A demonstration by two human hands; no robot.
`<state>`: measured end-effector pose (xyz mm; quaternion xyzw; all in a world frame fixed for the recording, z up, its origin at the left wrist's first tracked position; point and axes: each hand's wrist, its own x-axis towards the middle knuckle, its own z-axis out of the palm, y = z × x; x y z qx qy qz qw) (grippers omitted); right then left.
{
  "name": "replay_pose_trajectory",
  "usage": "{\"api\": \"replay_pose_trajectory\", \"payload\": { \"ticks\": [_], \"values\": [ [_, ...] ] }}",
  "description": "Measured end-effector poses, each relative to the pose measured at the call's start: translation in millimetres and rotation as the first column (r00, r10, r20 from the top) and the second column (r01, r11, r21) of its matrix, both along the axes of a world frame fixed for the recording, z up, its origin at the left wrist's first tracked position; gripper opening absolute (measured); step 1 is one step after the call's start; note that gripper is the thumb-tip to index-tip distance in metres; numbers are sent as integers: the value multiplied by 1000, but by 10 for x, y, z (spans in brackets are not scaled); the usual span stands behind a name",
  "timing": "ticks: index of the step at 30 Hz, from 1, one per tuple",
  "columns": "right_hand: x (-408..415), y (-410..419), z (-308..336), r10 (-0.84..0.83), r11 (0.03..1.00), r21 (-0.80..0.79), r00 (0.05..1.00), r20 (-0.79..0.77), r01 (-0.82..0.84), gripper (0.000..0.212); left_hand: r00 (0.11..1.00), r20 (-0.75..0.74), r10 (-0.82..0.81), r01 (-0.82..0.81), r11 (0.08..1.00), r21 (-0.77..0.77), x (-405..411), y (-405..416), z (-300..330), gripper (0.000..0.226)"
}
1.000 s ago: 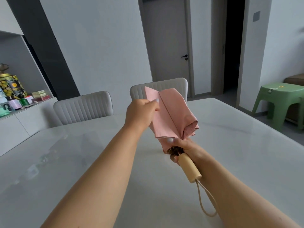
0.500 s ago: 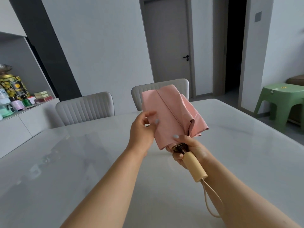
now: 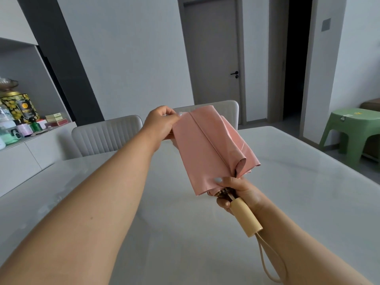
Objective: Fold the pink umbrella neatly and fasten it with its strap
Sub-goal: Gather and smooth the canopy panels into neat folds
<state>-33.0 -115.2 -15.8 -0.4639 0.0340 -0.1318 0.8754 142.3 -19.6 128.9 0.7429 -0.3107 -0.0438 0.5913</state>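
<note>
I hold the collapsed pink umbrella (image 3: pixel 207 149) in the air above the white table (image 3: pixel 308 202), its tip pointing away from me. My right hand (image 3: pixel 238 192) grips it where the canopy meets the pale wooden handle (image 3: pixel 245 219), thumb pressed on the fabric's lower edge. A beige wrist loop (image 3: pixel 271 262) hangs from the handle's end. My left hand (image 3: pixel 162 125) pinches the upper left corner of one flat fabric panel and holds it stretched out. Other panels bunch loosely on the right side. The fastening strap is not visible.
Two light grey chairs (image 3: pixel 107 134) stand at the table's far side. A sideboard at the left carries tins, bottles and boxes (image 3: pixel 18 118). A green plastic stool (image 3: pixel 353 130) stands at the right, near a closed door (image 3: pixel 213 58) and a dark doorway.
My left hand slid from the panel's lower side edge up to its top corner, pulling the panel flat. The umbrella rose slightly; my right hand kept its grip.
</note>
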Motion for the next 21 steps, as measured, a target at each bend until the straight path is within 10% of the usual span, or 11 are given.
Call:
{"api": "replay_pose_trajectory", "payload": {
  "ticks": [10, 14, 21],
  "values": [
    [-3, 41, 32, 10, 1000, -8, 1000, -25, -10, 29, 975, -202, 97, -91, 995, 38, 201, 30, -165, 13],
    [-20, 51, 46, -45, 999, -1, 998, -41, 45, 26, 839, 168, 517, -542, 819, 189, 48, -42, -100, 28],
    [-46, 75, 85, -81, 993, -89, 994, -75, 75, 27, 866, 472, 165, -287, 937, 200, -444, -402, -531, 44]
  ]
}}
